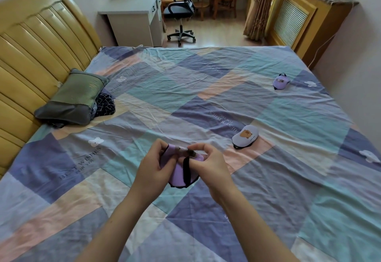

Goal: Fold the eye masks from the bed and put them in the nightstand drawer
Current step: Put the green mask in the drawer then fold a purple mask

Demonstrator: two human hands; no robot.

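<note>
A purple eye mask (179, 176) with a black strap and black edging is held above the bed (206, 101) between both hands. My left hand (155, 164) grips its left side, fingers curled over the top edge. My right hand (208, 163) pinches the strap at the mask's upper right. A white eye mask (245, 136) with a brown bear print lies flat on the sheet to the right of my hands. A second purple eye mask (280, 81) lies farther off near the bed's right side.
A grey-green pillow (72, 98) and a dark checked cloth (104, 105) lie by the yellow headboard (35, 41) at the left. Beyond the bed stand a white desk (132, 12), a black office chair (181, 8) and a radiator cover (296, 16).
</note>
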